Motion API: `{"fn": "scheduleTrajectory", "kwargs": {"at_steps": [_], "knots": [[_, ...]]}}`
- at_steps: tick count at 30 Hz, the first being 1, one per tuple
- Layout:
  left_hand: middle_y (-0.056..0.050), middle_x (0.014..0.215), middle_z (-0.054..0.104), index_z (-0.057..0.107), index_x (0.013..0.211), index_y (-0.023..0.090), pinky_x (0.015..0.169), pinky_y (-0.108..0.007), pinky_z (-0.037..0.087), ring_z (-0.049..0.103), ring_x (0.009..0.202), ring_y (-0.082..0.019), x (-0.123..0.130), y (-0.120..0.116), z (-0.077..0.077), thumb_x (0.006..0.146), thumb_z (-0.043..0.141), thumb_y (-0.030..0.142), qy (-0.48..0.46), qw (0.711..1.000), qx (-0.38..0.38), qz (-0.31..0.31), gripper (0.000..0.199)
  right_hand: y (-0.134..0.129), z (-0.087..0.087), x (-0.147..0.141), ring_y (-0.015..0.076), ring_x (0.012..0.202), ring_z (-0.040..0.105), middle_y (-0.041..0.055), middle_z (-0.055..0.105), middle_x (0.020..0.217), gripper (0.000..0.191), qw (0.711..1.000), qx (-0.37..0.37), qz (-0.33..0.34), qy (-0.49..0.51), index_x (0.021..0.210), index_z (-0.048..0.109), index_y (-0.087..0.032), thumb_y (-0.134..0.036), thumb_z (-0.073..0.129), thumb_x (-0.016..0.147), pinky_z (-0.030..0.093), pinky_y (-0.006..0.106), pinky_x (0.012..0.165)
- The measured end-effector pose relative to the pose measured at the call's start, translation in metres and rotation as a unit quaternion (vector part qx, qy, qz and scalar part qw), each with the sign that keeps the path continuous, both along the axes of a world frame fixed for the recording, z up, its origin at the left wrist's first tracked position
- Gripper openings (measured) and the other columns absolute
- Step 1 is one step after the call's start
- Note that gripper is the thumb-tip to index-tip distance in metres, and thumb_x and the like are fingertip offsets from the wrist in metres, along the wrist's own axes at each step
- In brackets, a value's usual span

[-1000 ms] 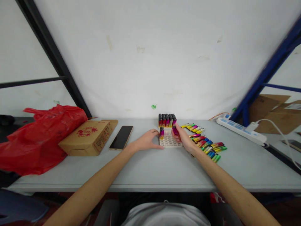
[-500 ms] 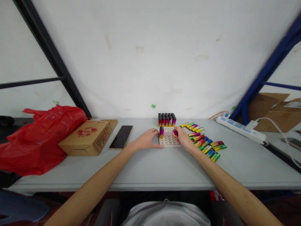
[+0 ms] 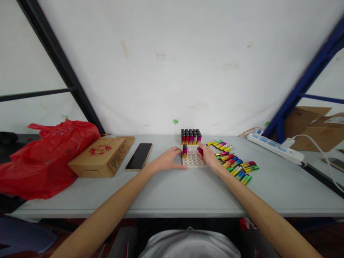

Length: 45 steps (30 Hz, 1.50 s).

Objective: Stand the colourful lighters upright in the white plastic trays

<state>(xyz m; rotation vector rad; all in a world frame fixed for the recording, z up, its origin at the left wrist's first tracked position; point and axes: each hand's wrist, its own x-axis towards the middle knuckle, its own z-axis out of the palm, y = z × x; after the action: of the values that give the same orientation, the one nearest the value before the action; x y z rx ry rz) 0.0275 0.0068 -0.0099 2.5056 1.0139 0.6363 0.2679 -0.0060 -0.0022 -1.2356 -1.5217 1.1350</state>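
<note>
While the right hand (image 3: pixel 211 157) clasps 1 purple lighter (image 3: pixel 200 151), left hand (image 3: pixel 170 159) (grip released) at 1 white tray (image 3: pixel 194 162), 1 phone (image 3: pixel 139 156) nearby.

No readable text; side print (image 3: pixel 117 156) on brown box (image 3: pixel 92 167) too small; white label (image 3: pixel 335 120) on carton (image 3: pixel 318 139) illegible.

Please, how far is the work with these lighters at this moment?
Looks done: a block of black-topped multicoloured lighters stands upright behind the white plastic tray with round holes; one purple-and-yellow lighter stands in it. In hand: the right hand grips a purple lighter there. Remaining: the tray looks mostly unfilled; loose colourful lighters lie at the right.
</note>
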Motion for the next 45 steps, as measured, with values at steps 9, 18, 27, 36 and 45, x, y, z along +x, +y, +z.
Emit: {"fn": "scheduleTrajectory", "kwargs": {"at_steps": [9, 18, 27, 36, 45], "knots": [[-0.016, 0.135, 0.064, 0.065, 0.132, 0.015, 0.114, -0.044, 0.044, 0.059, 0.127, -0.034, 0.001, -0.002, 0.003, 0.075, 0.086, 0.061, 0.007, 1.0, -0.005, 0.0, 0.076, -0.007, 0.008, 0.005, 0.018, 0.065, 0.053, 0.0003, 0.056, 0.072, 0.054, 0.973, 0.196, 0.022, -0.122, 0.091, 0.059, -0.022, -0.067, 0.032, 0.105, 0.042, 0.03, 0.062], [-0.016, 0.135, 0.065, 0.065, 0.13, 0.016, 0.112, -0.044, 0.046, 0.06, 0.126, -0.035, 0.0, -0.001, 0.001, 0.073, 0.086, 0.064, 0.005, 1.0, 0.0, 0.006, 0.077, -0.013, 0.012, 0.002, 0.0189, 0.072, 0.06, 0.0037, 0.065, 0.076, 0.038, 0.893, 0.364, 0.013, -0.265, 0.082, 0.063, -0.021, -0.05, 0.054, 0.105, 0.045, 0.03, 0.071], [-0.015, 0.13, 0.067, 0.067, 0.128, 0.016, 0.109, -0.043, 0.048, 0.063, 0.122, -0.034, 0.0, -0.001, 0.001, 0.074, 0.087, 0.061, 0.001, 1.0, 0.005, 0.002, 0.072, -0.01, 0.004, -0.002, 0.0202, 0.074, 0.072, 0.0062, 0.079, 0.086, 0.033, 0.916, 0.313, 0.029, -0.249, 0.099, 0.071, -0.019, -0.047, 0.055, 0.105, 0.051, 0.029, 0.072], [-0.015, 0.131, 0.065, 0.067, 0.127, 0.016, 0.11, -0.044, 0.048, 0.062, 0.122, -0.033, 0.0, -0.001, 0.001, 0.076, 0.086, 0.06, 0.011, 1.0, 0.014, -0.007, 0.07, -0.011, 0.007, -0.011, 0.0229, 0.079, 0.07, 0.0099, 0.077, 0.088, 0.028, 0.834, 0.345, 0.024, -0.43, 0.099, 0.069, -0.018, -0.042, 0.057, 0.106, 0.044, 0.03, 0.073], [-0.014, 0.132, 0.066, 0.067, 0.124, 0.019, 0.111, -0.044, 0.048, 0.061, 0.124, -0.034, 0.0, -0.001, 0.001, 0.075, 0.084, 0.064, 0.008, 1.0, 0.011, 0.004, 0.069, 0.001, 0.009, 0.007, 0.0212, 0.079, 0.068, 0.0074, 0.076, 0.089, 0.037, 0.854, 0.34, 0.042, -0.391, 0.099, 0.07, -0.02, -0.046, 0.045, 0.11, 0.045, 0.03, 0.074]]}}
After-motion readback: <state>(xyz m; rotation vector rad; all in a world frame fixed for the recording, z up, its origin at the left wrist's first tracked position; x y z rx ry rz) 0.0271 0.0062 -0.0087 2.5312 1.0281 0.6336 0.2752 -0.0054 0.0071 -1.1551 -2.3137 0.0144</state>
